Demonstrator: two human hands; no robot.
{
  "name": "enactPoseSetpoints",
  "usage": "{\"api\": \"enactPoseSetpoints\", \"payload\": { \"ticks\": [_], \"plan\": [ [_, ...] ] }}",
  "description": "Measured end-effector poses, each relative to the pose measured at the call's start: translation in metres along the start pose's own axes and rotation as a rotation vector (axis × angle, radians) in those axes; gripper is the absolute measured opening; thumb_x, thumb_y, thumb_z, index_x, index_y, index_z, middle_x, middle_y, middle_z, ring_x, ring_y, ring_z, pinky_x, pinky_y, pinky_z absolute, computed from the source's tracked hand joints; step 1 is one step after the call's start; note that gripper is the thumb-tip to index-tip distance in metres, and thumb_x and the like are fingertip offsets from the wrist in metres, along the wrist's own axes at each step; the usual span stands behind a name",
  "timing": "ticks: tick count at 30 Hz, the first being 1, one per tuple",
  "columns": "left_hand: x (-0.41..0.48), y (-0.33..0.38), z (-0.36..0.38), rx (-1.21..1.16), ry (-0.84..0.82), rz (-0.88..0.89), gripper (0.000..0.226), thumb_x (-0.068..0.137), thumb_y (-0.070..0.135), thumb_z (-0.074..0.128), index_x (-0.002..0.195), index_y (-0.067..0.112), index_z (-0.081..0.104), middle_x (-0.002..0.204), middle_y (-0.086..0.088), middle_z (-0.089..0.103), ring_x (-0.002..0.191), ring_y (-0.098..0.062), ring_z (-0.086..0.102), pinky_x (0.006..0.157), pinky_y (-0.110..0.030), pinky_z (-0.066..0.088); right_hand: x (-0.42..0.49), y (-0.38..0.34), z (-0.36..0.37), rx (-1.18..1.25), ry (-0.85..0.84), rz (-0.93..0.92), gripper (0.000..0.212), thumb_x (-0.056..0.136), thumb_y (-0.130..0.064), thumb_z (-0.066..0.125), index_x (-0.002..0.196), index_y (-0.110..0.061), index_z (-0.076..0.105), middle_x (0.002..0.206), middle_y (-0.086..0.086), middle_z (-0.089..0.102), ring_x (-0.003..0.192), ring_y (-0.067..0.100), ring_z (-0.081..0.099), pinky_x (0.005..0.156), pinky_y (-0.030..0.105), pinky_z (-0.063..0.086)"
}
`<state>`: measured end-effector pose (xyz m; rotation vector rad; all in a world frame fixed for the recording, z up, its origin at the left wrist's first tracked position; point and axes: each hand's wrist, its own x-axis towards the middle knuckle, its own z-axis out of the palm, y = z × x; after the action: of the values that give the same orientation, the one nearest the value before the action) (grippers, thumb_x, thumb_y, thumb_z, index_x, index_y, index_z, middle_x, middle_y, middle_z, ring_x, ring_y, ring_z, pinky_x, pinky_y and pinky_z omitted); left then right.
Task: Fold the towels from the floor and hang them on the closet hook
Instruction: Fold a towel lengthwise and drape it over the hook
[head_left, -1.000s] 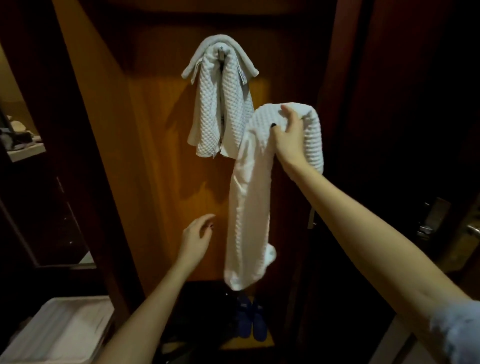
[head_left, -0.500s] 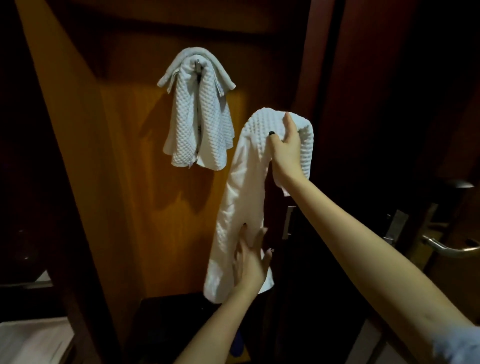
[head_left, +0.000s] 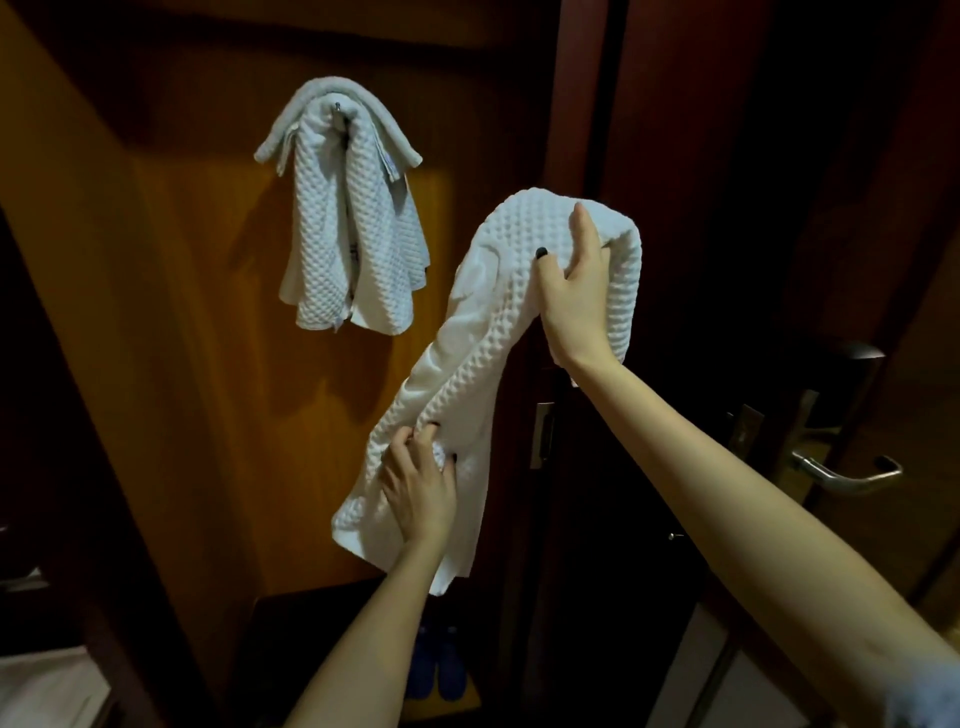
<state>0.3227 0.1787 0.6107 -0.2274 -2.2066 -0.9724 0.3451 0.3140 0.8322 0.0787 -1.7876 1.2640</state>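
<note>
While the right hand (head_left: 576, 296) grips the top fold of a white waffle towel (head_left: 488, 332) up high, fingers curled into the cloth, the left hand (head_left: 418, 491) is down at the lower part, its fingers (head_left: 402, 447) pinching a bunch of fabric. That towel hangs in the air between both hands, slanting down to the left, in front of the closet's wooden back panel (head_left: 223, 389). Up on the hook (head_left: 337, 107), a second folded towel (head_left: 353, 234) is draped, apart from the held one. Blue shoes (head_left: 439, 670) sit on the closet floor, and a metal door handle (head_left: 844, 475) shows at right.
</note>
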Motion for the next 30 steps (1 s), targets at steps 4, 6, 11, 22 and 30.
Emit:
{"api": "enactPoseSetpoints", "payload": {
  "ticks": [4,6,11,22,30],
  "plan": [
    [0.009,-0.002,-0.001,-0.096,-0.013,0.114,0.059,0.081,-0.003,0.066,0.124,0.027,0.04,0.119,-0.014,0.052,0.098,-0.03,0.057,0.069,-0.04,0.055,0.008,-0.004,-0.01,-0.05,0.032,-0.035,0.064,0.095,-0.012,0.048,0.153,-0.008,0.021,0.129,0.001,0.034,0.103,0.013,0.056,0.087,0.004,0.04],
    [0.007,-0.012,-0.004,-0.066,-0.055,0.27,0.063,0.08,-0.007,0.065,0.127,0.028,0.041,0.116,-0.015,0.054,0.098,-0.029,0.055,0.073,-0.036,0.053,0.013,-0.002,-0.018,-0.066,0.055,-0.021,0.063,0.095,-0.012,0.047,0.153,-0.01,0.021,0.141,0.008,0.032,0.114,0.015,0.054,0.096,0.009,0.038],
    [-0.003,-0.034,-0.016,-0.009,-0.241,0.425,0.055,0.074,-0.015,0.068,0.118,0.017,0.065,0.12,-0.021,0.052,0.094,-0.039,0.06,0.067,-0.039,0.057,0.019,0.012,-0.032,-0.119,0.065,0.062,0.061,0.096,-0.009,0.044,0.153,-0.008,0.021,0.154,0.014,0.027,0.13,0.023,0.046,0.112,0.026,0.033],
    [-0.037,-0.063,-0.031,0.066,-0.515,0.354,0.04,0.09,0.011,0.06,0.127,0.026,0.052,0.109,-0.003,0.049,0.089,-0.022,0.054,0.068,-0.03,0.045,0.041,0.03,-0.043,-0.107,0.165,0.152,0.06,0.097,-0.007,0.038,0.154,-0.012,0.019,0.157,0.011,0.021,0.109,0.021,0.051,0.1,0.038,0.045],
    [-0.052,-0.096,-0.028,-0.013,-0.6,0.0,0.06,0.094,0.007,0.047,0.143,0.039,0.031,0.119,0.009,0.047,0.107,-0.013,0.047,0.089,-0.031,0.042,0.047,0.031,-0.046,-0.07,0.245,0.198,0.057,0.099,-0.006,0.038,0.154,-0.012,0.022,0.154,0.015,0.023,0.14,0.021,0.031,0.104,0.014,0.025]
  ]
}}
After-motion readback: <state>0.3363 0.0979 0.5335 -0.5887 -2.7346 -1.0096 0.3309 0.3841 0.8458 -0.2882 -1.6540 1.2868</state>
